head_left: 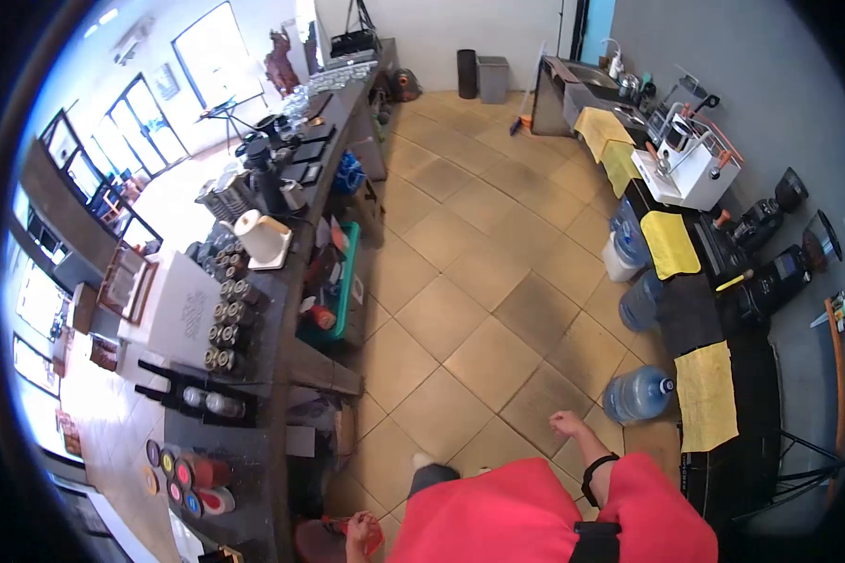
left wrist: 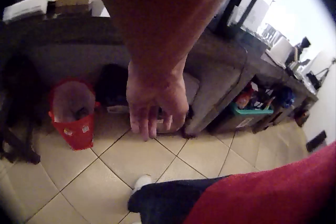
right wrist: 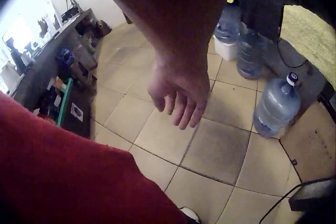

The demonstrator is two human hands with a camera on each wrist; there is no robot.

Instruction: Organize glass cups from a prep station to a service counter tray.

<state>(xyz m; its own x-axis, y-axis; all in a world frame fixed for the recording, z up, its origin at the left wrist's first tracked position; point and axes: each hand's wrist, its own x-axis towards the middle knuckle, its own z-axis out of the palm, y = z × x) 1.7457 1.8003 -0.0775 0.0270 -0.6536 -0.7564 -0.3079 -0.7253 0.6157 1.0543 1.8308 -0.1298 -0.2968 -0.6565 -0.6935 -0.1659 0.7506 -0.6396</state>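
My left hand [left wrist: 157, 95] hangs loosely with relaxed fingers and holds nothing. It is beside the left counter, and a red bin [left wrist: 79, 134] stands on the floor near it in the left wrist view. In the head view this hand [head_left: 359, 533] shows at the bottom edge. My right hand [right wrist: 181, 90] also hangs loose over the tiled floor, its fingers slightly bent around nothing. Nearest to it is a large blue water jug [right wrist: 278, 106] with a dark cap, upright on the floor; in the head view the jug [head_left: 638, 394] is just right of the hand.
The left counter [head_left: 263, 450] carries jars, a white kettle [head_left: 258, 235] and cups, with a green-rimmed crate [head_left: 347, 281] below. Along the right counter are yellow cloths [head_left: 706, 394], coffee grinders [head_left: 779, 277] and a white machine [head_left: 695, 178]. A tiled aisle [head_left: 479, 272] runs between.
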